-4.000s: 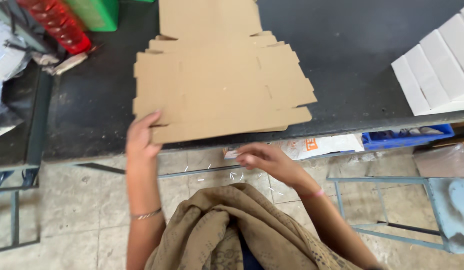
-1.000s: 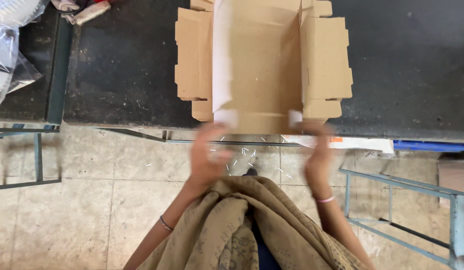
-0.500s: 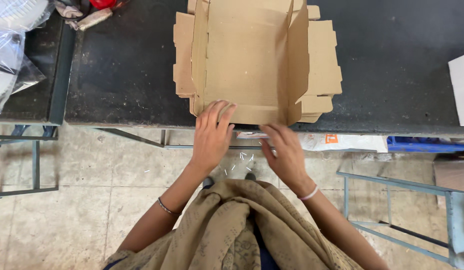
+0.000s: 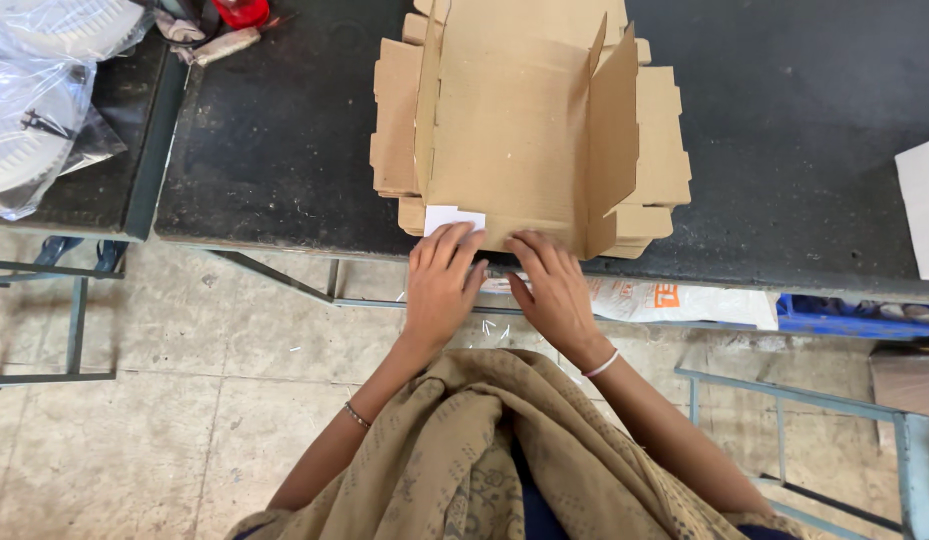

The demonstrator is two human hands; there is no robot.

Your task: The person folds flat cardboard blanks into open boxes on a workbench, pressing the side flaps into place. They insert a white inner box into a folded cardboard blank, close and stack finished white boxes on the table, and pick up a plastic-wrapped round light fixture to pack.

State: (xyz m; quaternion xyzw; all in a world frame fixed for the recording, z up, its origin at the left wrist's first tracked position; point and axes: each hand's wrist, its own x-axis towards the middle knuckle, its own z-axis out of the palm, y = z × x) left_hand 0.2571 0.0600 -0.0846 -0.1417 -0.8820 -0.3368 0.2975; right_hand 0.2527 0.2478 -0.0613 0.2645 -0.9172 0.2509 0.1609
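Head cam: both hands are pressing flat on the near edge of a half-folded cardboard box [image 4: 529, 130], which is sitting at the front edge of a black worktable [image 4: 284, 130]. Left hand [image 4: 441, 283] is lying palm down with fingers spread, fingertips touching the box's front wall just below a small white label [image 4: 453, 217]; it is not gripping anything. Right hand [image 4: 551, 290] is doing the same just beside it, fingers extended onto the front wall near the right corner, open and flat, nothing clasped. The two hands are nearly touching each other.

Box side panels are standing upright left and right; the outer flaps are lying flat on the table around them. Thin bracelet is showing on the left wrist, white bangle on the right.

Clear plastic bags [image 4: 39, 100] are lying on a neighbouring table at far left, well apart from the box. Red object [image 4: 241, 12] is sitting at the top edge, partly cut off. White sheet [image 4: 924, 205] is poking in at the right edge. Blue crate [image 4: 854, 312] is sitting under the table.
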